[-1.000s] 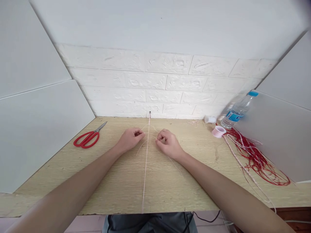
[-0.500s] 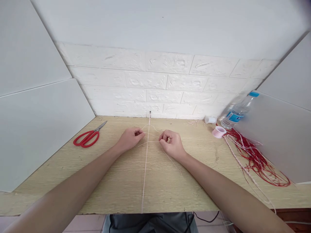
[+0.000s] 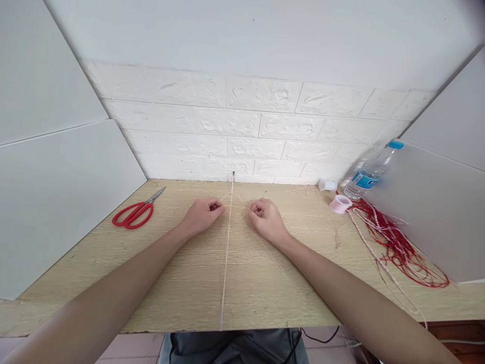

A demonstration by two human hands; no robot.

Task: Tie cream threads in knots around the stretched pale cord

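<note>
The wood-grained tabletop [image 3: 182, 283] bears scissors [image 3: 138, 211], a bottle [image 3: 367, 178], a pink spool [image 3: 340, 205], a white spool [image 3: 327, 185] and red cords [image 3: 396, 245].

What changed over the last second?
The right hand moved slightly to the right, and a loose thread end went from left of the taut cord to its right side. No new grasp or release is visible. Unchanged: the left hand, pinching thread, the scissors, pink spool and bottle.

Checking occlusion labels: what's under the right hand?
Around the right hand, the wooden table shows, and a thin thread trails out toward the near edge. Whatever lies directly beneath the hand is covered.
</note>
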